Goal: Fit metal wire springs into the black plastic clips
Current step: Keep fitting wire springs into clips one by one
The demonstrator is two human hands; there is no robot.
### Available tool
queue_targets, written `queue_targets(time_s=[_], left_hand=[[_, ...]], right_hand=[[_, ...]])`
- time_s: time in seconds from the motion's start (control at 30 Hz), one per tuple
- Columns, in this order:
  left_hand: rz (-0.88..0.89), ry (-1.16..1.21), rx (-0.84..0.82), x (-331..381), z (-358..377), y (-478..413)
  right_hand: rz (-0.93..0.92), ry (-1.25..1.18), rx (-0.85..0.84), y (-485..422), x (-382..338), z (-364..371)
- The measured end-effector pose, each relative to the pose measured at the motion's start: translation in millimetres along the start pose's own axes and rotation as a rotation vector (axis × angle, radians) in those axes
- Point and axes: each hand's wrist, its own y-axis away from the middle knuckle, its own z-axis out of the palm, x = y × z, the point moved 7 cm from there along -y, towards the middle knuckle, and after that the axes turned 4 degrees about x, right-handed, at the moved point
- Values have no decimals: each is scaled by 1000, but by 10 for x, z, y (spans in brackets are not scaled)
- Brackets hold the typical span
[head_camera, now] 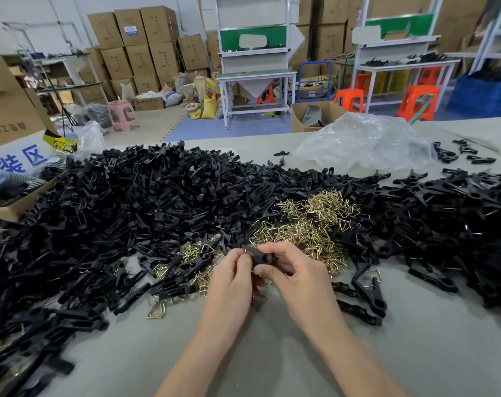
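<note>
A black plastic clip (261,257) sits between both hands just above the table's near middle. My left hand (231,279) pinches its left end, where a short bit of metal wire pokes up. My right hand (293,275) curls its fingers round the clip's right part. Behind the hands lies a heap of brass-coloured wire springs (309,224). A broad mound of loose black clips (134,202) covers the table to the left and behind, and another spread of clips (455,222) lies to the right.
A crumpled clear plastic bag (366,141) lies at the back right of the grey table (272,356). A cardboard box (11,202) stands at the left edge. Workbenches, orange stools and stacked cartons fill the room beyond.
</note>
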Motion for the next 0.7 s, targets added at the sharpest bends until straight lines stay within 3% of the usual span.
queue_targets(time_s=[0.17,0.33,0.5,0.7], left_hand=[[-198,179,-112,-50,130,33],[-322,378,-233,-66,216,15],[-289,386,-239,-52,199,5],[-209,220,-153,-91,183,-17]], right_hand=[[-208,211,45,32,-180,-17],[-471,346,-67,79,-265,180],[-489,419,-95,72,-218,206],[-479,441,-103,91,-186,197]])
